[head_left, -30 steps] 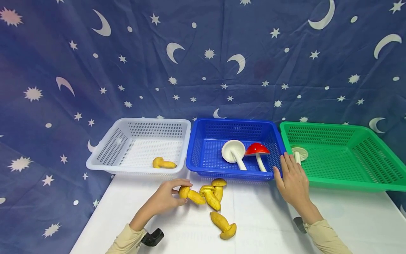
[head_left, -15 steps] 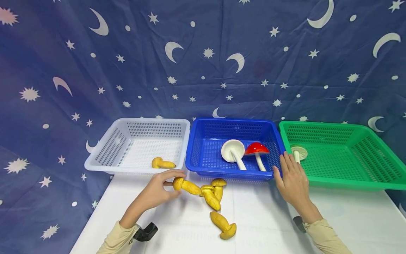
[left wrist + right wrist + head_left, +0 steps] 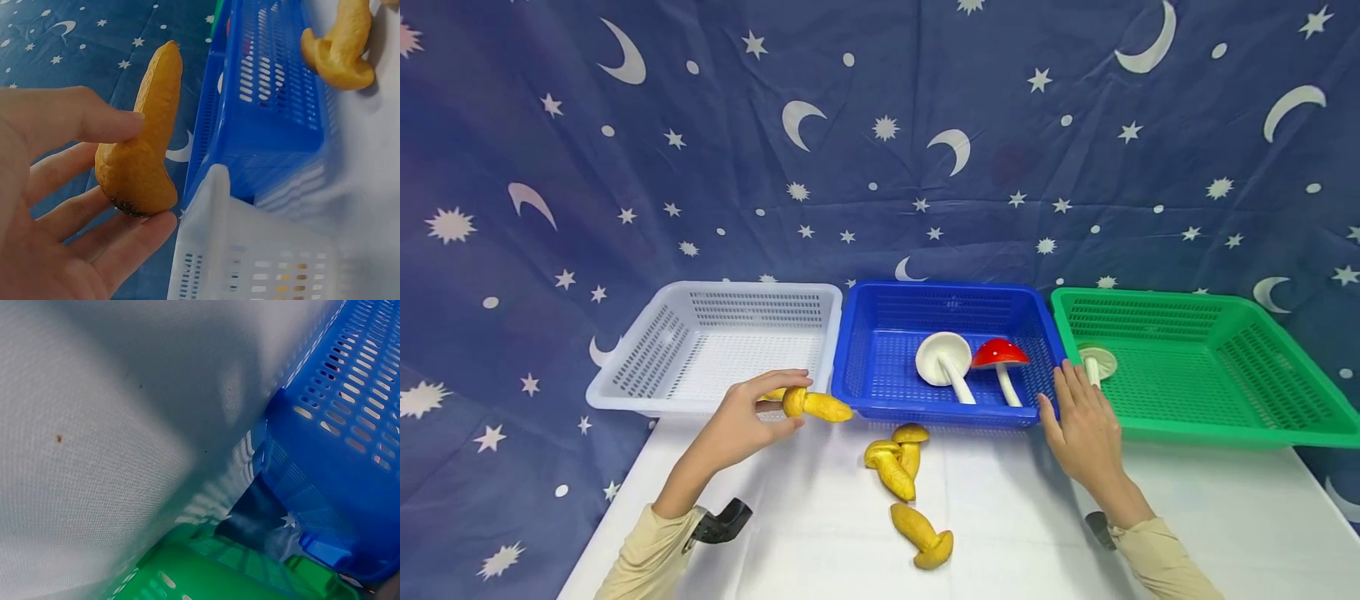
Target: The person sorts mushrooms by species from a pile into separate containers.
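Observation:
My left hand (image 3: 737, 425) pinches a yellow toy mushroom (image 3: 822, 407) by its cap, thumb on one side and fingers on the other. It is raised at the front rim of the white basket (image 3: 647, 406), overlapping a second yellow mushroom inside. In the left wrist view the held mushroom (image 3: 156, 119) has a dark patch on its cap. My right hand (image 3: 1088, 433) lies with extended fingers at the adjoining rims of the blue basket (image 3: 940, 412) and the green basket (image 3: 1210, 437). Several yellow mushrooms (image 3: 891, 471) lie on the white table, two of them overlapping.
Inside the blue basket are a white-stemmed mushroom showing its pale underside (image 3: 943, 358) and a red-capped mushroom (image 3: 1000, 354). A pale mushroom (image 3: 1097, 364) lies at the green basket's left end. A dark blue star-and-moon cloth (image 3: 880, 167) hangs behind the three baskets.
My left hand has lifted the yellow mushroom off the table and carried it left and up to the white basket's front rim. The right hand stays at the blue and green rims.

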Demonstrator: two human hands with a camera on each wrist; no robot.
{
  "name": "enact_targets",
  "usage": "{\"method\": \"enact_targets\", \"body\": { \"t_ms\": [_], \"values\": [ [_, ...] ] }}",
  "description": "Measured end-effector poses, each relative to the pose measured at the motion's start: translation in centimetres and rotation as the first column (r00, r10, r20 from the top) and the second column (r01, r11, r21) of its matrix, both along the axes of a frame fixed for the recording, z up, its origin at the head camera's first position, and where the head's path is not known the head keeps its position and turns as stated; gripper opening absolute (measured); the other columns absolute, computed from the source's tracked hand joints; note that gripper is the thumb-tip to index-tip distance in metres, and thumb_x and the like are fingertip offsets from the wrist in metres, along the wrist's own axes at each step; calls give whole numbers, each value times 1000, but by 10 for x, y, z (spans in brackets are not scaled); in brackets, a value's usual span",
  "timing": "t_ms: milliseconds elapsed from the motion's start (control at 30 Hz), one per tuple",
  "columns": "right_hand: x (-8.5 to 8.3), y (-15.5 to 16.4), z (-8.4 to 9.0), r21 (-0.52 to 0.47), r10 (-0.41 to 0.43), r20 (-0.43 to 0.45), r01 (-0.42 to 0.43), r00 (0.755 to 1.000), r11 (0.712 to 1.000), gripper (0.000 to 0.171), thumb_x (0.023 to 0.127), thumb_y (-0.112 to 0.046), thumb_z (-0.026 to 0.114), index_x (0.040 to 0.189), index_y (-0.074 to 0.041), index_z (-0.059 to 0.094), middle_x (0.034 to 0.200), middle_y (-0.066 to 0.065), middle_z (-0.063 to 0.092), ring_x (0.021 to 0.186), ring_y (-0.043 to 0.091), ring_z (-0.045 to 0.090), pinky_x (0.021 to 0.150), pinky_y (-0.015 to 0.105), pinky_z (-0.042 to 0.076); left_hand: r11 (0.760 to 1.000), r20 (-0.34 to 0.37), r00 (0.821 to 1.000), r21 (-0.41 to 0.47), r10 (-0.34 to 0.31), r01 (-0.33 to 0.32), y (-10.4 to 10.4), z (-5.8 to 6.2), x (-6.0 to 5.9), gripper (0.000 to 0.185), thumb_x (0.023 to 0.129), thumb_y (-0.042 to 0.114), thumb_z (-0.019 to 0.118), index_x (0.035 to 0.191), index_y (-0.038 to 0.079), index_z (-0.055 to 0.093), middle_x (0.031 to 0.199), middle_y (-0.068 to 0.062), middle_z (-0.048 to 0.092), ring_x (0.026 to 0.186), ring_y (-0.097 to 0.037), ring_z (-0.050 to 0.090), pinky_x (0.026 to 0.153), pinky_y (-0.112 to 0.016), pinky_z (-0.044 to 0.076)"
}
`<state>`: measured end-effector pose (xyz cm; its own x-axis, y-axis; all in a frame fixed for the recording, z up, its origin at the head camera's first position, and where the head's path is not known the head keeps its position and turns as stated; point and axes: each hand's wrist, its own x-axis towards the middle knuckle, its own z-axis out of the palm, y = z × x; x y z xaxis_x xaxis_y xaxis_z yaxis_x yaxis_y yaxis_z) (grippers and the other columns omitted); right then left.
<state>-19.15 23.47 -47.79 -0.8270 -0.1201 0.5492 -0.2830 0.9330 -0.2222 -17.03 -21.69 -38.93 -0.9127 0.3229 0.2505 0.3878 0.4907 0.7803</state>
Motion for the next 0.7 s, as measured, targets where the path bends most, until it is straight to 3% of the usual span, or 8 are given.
{"method": "enact_targets", "body": {
  "t_ms": [400,700],
  "values": [
    [-1,0,-1,-11,3,-10,-3,1000,1000,56,97,-32,42,134,9,45,142,25,40,132,42,33,102,60,30,999,-2,999,34,34,-34,-7,9,-23,45,73,-2,77,116,7,65,129,-10,57,113,-26,57,82,-27,53],
    [-1,1,-1,-13,2,-8,-2,1000,1000,56,97,-34,42,134,9,46,142,25,40,132,42,33,103,59,30,996,78,993,23,88,-90,-17,6,-37,45,76,-1,74,118,6,64,131,-13,55,110,-30,59,82,-27,53]
  ]
}}
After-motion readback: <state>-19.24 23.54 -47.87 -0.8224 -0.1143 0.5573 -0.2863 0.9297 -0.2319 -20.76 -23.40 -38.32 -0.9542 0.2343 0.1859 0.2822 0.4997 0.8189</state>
